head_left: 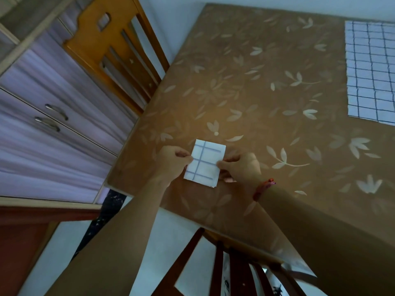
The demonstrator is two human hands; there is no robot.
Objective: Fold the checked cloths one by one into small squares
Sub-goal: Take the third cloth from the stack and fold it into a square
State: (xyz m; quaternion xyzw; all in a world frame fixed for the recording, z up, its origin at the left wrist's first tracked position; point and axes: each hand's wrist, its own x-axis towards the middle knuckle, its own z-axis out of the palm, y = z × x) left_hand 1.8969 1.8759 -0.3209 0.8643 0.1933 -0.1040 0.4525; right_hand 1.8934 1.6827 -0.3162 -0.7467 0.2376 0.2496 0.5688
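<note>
On the brown leaf-patterned table (267, 86), near its front edge, the left hand (174, 160) and right hand (241, 167) are pinching opposite sides of a small folded white blue-checked cloth (205, 162), seemingly squaring its layers, while a larger checked cloth (372, 71) is waiting at the far right edge.

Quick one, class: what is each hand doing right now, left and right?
Left hand: pinches the left edge of the folded checked cloth.
Right hand: pinches the right edge of the same cloth.
</note>
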